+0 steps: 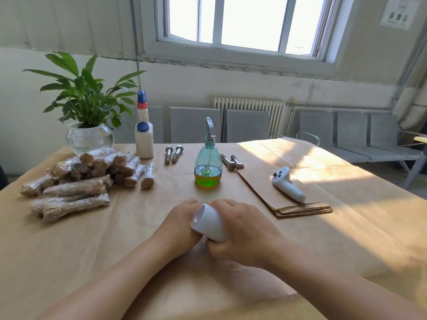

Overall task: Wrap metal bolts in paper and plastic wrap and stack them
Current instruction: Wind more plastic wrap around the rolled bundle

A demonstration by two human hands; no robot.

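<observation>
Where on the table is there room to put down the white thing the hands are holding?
Bare paper lies left of the hands, in front of the wrapped bolts. More lies between the spray bottle and the hands, and on the sunlit right side past the paper sheets. The back row is crowded: plant, glue bottles, bare bolts.

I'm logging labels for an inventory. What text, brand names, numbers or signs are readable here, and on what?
None can be read.
White wall sign at upper right: pictograms and print too blurred.
White glue bottles with blue caps: no legible label.
Green-liquid spray bottle: no text visible.
</observation>
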